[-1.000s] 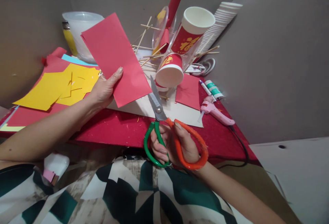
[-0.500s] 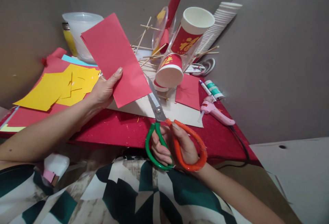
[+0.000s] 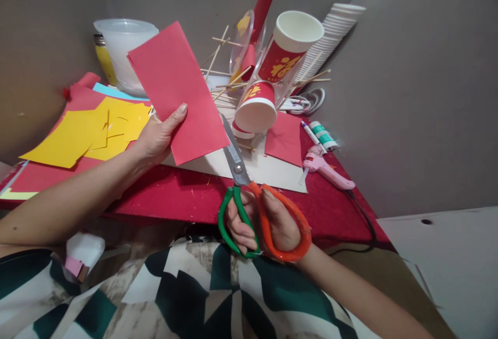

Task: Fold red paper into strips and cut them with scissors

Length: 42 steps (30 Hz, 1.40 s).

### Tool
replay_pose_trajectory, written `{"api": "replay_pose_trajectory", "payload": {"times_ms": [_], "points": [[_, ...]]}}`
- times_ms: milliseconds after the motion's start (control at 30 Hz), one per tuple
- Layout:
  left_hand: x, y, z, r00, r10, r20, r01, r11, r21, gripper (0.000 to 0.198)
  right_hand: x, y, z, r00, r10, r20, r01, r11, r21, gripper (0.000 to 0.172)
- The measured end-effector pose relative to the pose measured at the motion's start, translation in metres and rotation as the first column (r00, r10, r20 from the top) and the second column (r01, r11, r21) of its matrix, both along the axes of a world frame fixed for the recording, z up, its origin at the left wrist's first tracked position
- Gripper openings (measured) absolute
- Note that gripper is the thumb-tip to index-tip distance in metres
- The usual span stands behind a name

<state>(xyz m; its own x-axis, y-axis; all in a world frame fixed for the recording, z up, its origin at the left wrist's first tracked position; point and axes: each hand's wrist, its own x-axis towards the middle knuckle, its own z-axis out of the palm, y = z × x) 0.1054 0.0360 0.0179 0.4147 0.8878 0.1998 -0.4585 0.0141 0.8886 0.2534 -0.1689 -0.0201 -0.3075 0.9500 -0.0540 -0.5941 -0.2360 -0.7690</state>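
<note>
My left hand (image 3: 161,134) pinches a folded sheet of red paper (image 3: 179,90) by its lower left edge, thumb on the front face and fingers hidden behind. The sheet is held up at a tilt above the table. My right hand (image 3: 264,220) has its fingers through the handles of a pair of scissors (image 3: 238,169), one handle green and the other orange. Its blades point up and left and lie close to the paper's lower right corner. Whether they touch the paper I cannot tell.
Yellow paper pieces (image 3: 78,134) lie on red sheets at the left, before a plastic tub (image 3: 126,51). Printed paper cups (image 3: 282,59), wooden sticks (image 3: 216,61) and stacked cups (image 3: 330,36) stand behind. A pink glue gun (image 3: 329,170) with a cord lies right, near red paper (image 3: 284,139).
The red paper has shifted slightly to the right in my left hand. The scissors have moved slightly left, and their blades look a little closer together.
</note>
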Motion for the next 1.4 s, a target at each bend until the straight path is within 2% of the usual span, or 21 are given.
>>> {"api": "replay_pose_trajectory", "payload": {"times_ms": [300,600,733,967,1400], "points": [[0.0,0.005,-0.006,0.999,-0.014,-0.044,0.016,0.998,0.059,0.053,0.0,0.002,0.001,0.999,-0.037,-0.003,0.037,0.999,-0.008,0.057],[-0.002,0.006,-0.01,0.997,0.011,-0.078,-0.004,0.996,0.087,0.055,0.004,0.002,-0.008,0.991,-0.105,0.081,0.107,0.994,-0.027,0.052],[-0.003,0.006,-0.009,0.993,0.025,-0.115,-0.012,0.994,0.109,0.057,0.002,0.002,-0.007,0.993,-0.095,0.071,0.096,0.995,-0.013,0.052],[-0.005,0.004,-0.01,0.983,0.061,-0.172,-0.036,0.989,0.146,0.055,0.005,0.003,0.002,0.999,-0.006,0.034,0.006,1.0,-0.002,0.058],[-0.006,0.007,-0.016,0.975,0.057,-0.217,-0.013,0.981,0.195,0.057,0.003,0.005,-0.008,0.995,-0.087,0.055,0.086,0.996,0.006,0.053]]}}
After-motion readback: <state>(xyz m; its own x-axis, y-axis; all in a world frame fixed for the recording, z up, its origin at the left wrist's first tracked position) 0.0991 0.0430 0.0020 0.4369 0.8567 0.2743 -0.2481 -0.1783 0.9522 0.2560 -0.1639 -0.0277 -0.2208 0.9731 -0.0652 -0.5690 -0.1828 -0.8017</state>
